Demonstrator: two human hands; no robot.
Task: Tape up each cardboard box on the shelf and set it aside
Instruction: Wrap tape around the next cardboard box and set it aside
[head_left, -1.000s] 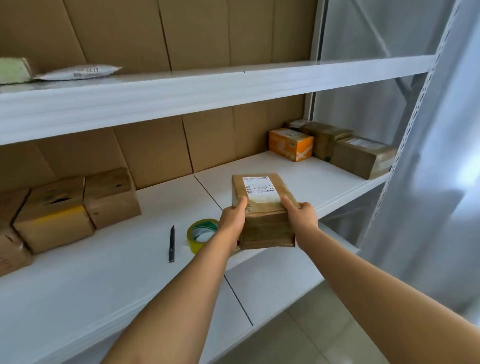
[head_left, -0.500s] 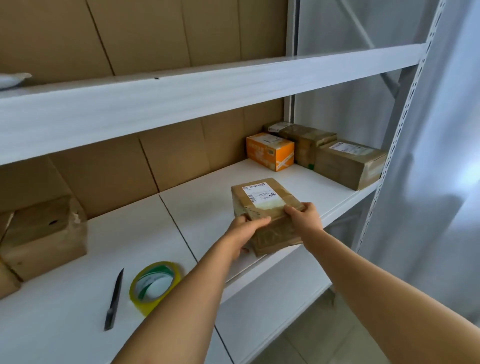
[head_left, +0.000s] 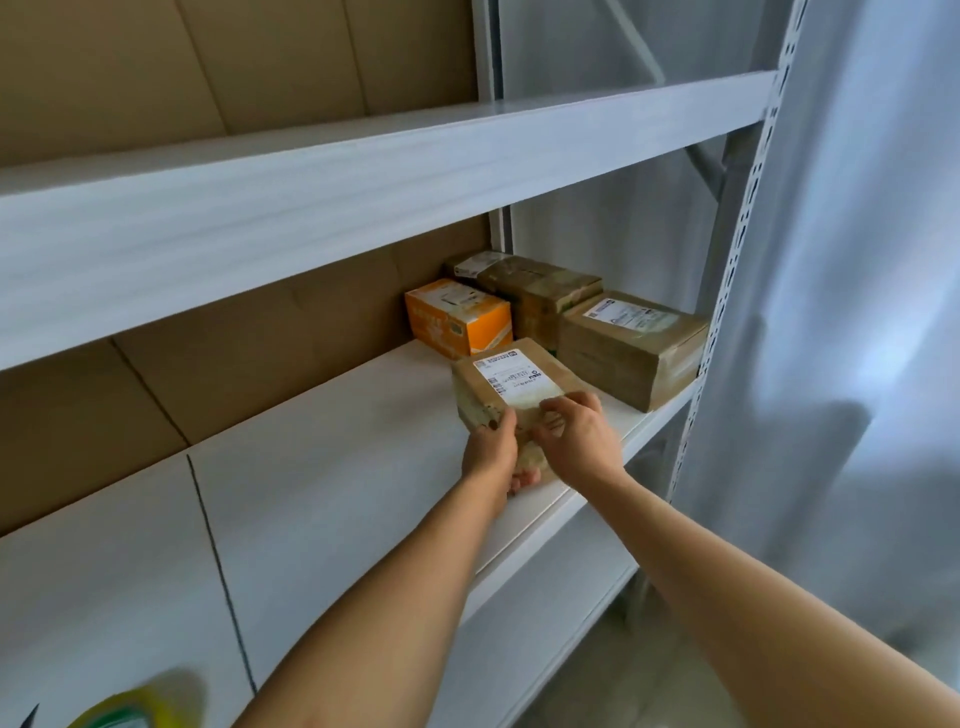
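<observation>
white metal shelving (head_left: 322, 499) lined with brown cardboard backing fills your view, with a pale curtain (head_left: 857, 312) hanging on the right.

the labelled cardboard box (head_left: 511, 387) you're working with sits on the middle shelf near its front edge, towards the right end, its white shipping label facing up and its near end tilted towards you. your left hand (head_left: 491, 449) grasps the box's near left corner, thumb on top and fingertips curled under the bottom edge. your right hand (head_left: 576, 434) holds the near right side, fingers bent over the top edge just below the label. both forearms reach in from the bottom of the view.

just behind the box, and close to it, stands an orange box (head_left: 457, 317). to the right of that is a wide brown box (head_left: 631, 348) with its own white label, close beside the one you hold; whether they touch can't be told. further back sit a taped brown box (head_left: 540, 291) and, in the corner, a small box (head_left: 470, 262) mostly hidden behind the others.

on the same shelf at the bottom left corner of the view, well apart from your hands, a yellow-green tape roll (head_left: 130, 706) shows blurred and cut off, with a dark knife tip (head_left: 28, 717) just beside it.
</observation>
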